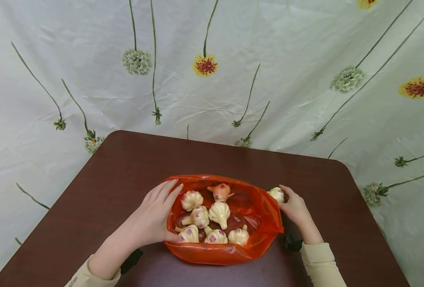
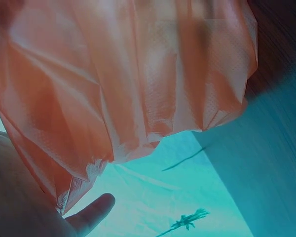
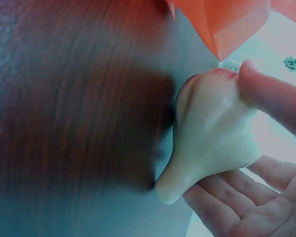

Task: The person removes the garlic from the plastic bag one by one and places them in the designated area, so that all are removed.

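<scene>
In the head view an orange-red plastic bag (image 1: 221, 254) sits with its mouth wide on the table. Several pale garlic bulbs (image 1: 219, 213) with purple marks lie inside, and one orange-looking bulb (image 1: 221, 192) is at the back, partly under the film. My left hand (image 1: 154, 215) rests against the bag's left rim, thumb and fingers spread along it; the left wrist view shows its straight thumb (image 2: 94, 212) beside the bag's film (image 2: 123, 84). Just right of the bag, my right hand (image 1: 298, 207) holds a garlic bulb (image 3: 214, 118) between thumb and fingers, stem downward-left in the right wrist view.
The dark brown table (image 1: 143, 159) has rounded far corners. Behind it hangs a pale cloth (image 1: 183, 91) printed with flowers. Black straps (image 1: 292, 243) sit at the wrists.
</scene>
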`<state>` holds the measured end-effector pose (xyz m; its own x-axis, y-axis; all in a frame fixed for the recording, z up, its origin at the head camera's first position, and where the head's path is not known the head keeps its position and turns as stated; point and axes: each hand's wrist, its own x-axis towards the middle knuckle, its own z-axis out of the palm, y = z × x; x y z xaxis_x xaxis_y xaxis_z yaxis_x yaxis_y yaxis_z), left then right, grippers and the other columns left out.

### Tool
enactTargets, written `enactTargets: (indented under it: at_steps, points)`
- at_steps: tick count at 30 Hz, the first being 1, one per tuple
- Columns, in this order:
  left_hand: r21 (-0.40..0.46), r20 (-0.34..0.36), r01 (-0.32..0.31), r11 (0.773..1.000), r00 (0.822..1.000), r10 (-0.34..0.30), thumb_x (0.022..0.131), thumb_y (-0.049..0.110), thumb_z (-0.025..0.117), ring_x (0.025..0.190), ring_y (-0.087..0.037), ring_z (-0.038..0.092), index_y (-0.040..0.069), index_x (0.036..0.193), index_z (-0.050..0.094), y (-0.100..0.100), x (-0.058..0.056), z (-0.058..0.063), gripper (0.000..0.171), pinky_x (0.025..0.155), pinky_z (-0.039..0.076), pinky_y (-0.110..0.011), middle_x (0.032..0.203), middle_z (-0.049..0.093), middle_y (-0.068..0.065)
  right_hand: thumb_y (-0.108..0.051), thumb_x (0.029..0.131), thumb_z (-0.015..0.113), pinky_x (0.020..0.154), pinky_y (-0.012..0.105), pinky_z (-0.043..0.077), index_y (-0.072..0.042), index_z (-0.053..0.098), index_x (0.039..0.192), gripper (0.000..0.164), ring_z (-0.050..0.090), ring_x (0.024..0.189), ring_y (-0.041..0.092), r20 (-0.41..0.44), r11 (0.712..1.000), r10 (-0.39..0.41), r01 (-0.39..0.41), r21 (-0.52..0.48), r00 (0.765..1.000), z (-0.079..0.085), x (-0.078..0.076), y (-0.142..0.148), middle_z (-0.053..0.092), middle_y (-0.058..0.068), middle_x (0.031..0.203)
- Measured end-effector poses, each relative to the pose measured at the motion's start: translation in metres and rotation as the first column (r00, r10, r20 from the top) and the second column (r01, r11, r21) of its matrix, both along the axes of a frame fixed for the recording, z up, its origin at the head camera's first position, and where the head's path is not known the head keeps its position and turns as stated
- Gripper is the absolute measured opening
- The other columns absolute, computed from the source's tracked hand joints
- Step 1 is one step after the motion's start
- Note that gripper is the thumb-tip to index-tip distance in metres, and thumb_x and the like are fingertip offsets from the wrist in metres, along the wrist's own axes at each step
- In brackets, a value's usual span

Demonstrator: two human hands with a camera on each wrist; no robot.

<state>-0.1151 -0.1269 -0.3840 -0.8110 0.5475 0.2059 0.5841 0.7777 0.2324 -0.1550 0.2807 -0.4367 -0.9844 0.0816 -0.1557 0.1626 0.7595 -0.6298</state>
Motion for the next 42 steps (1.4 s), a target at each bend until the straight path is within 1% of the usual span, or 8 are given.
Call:
enactTargets:
  at_steps: [8, 13, 19, 24, 30, 33, 38, 42]
  points:
    - [-0.014, 0.009, -0.009, 1.0, 1.0, 0.009, 0.052, 0.054, 0.092, 0.138, -0.043, 0.032, -0.003, 0.147, 0.037, 0.0, 0.001, -0.002, 0.123, 0.109, 0.034, -0.063, 0.151, 0.036, -0.025, -0.016, 0.091, 0.069, 0.102, 0.054, 0.046, 0.002, 0.034, 0.149, 0.071, 0.046, 0.132, 0.048, -0.038, 0.999, -0.016, 0.015, -0.044, 0.999, 0.011, 0.004, 0.001, 0.037, 0.031, 0.149]
    - [-0.015, -0.015, -0.013, 1.0, 1.0, 0.013, 0.053, 0.052, 0.092, 0.136, -0.044, 0.035, -0.004, 0.145, 0.039, 0.0, 0.001, -0.002, 0.121, 0.108, 0.034, -0.063, 0.149, 0.038, -0.025, -0.02, 0.091, 0.071, 0.102, 0.053, 0.044, -0.002, 0.035, 0.15, 0.071, 0.041, 0.136, 0.047, -0.103, 0.998, -0.014, 0.007, -0.066, 0.995, 0.035, 0.012, -0.002, 0.033, 0.029, 0.153]
    - [-0.027, -0.016, -0.02, 0.999, 1.0, 0.02, 0.053, 0.053, 0.092, 0.137, -0.044, 0.035, -0.004, 0.146, 0.039, 0.001, 0.0, -0.002, 0.121, 0.109, 0.034, -0.062, 0.15, 0.038, -0.025, -0.018, 0.09, 0.072, 0.1, 0.051, 0.046, -0.005, 0.043, 0.147, 0.065, 0.046, 0.134, 0.044, -0.232, 0.994, 0.035, -0.058, -0.093, 0.972, 0.066, 0.024, -0.017, 0.043, 0.024, 0.149]
    - [-0.02, -0.011, -0.024, 1.0, 1.0, 0.024, 0.052, 0.055, 0.092, 0.137, -0.045, 0.035, -0.004, 0.146, 0.038, 0.001, 0.0, -0.003, 0.123, 0.109, 0.034, -0.063, 0.15, 0.038, -0.026, -0.011, 0.086, 0.075, 0.097, 0.045, 0.048, -0.007, 0.053, 0.14, 0.058, 0.055, 0.128, 0.038, -0.375, 0.984, 0.094, -0.143, -0.105, 0.922, 0.088, 0.035, -0.036, 0.054, 0.016, 0.142]
    - [-0.004, 0.004, -0.02, 1.0, 1.0, 0.02, 0.051, 0.054, 0.093, 0.137, -0.045, 0.033, -0.004, 0.146, 0.037, 0.002, 0.0, -0.002, 0.126, 0.109, 0.034, -0.064, 0.15, 0.037, -0.026, -0.007, 0.08, 0.08, 0.096, 0.032, 0.05, -0.011, 0.061, 0.133, 0.056, 0.061, 0.121, 0.022, -0.544, 0.954, 0.228, -0.296, -0.04, 0.808, 0.107, 0.045, -0.062, 0.061, 0.005, 0.135]
    - [0.004, 0.011, -0.022, 1.0, 1.0, 0.022, 0.051, 0.054, 0.093, 0.138, -0.045, 0.033, -0.004, 0.147, 0.037, 0.002, 0.0, -0.001, 0.125, 0.108, 0.034, -0.064, 0.151, 0.037, -0.026, -0.007, 0.079, 0.081, 0.095, 0.034, 0.053, -0.015, 0.063, 0.131, 0.055, 0.063, 0.118, 0.018, -0.54, 0.929, 0.299, -0.37, -0.024, 0.787, 0.113, 0.047, -0.075, 0.064, 0.001, 0.131]
    - [0.001, 0.021, -0.026, 1.0, 0.999, 0.026, 0.052, 0.054, 0.093, 0.138, -0.045, 0.033, -0.004, 0.147, 0.037, 0.002, 0.001, -0.001, 0.124, 0.109, 0.034, -0.063, 0.151, 0.037, -0.025, -0.014, 0.084, 0.078, 0.096, 0.039, 0.053, -0.016, 0.066, 0.126, 0.044, 0.065, 0.116, 0.019, -0.397, 0.87, 0.416, -0.485, -0.088, 0.818, 0.111, 0.045, -0.093, 0.068, -0.001, 0.125]
    - [-0.003, 0.013, -0.016, 1.0, 1.0, 0.016, 0.052, 0.053, 0.093, 0.138, -0.045, 0.033, -0.005, 0.147, 0.037, 0.002, 0.001, 0.0, 0.124, 0.109, 0.034, -0.063, 0.151, 0.037, -0.026, -0.02, 0.087, 0.076, 0.098, 0.041, 0.052, -0.016, 0.065, 0.126, 0.041, 0.065, 0.116, 0.021, -0.287, 0.833, 0.493, -0.541, -0.115, 0.821, 0.102, 0.039, -0.107, 0.068, 0.002, 0.125]
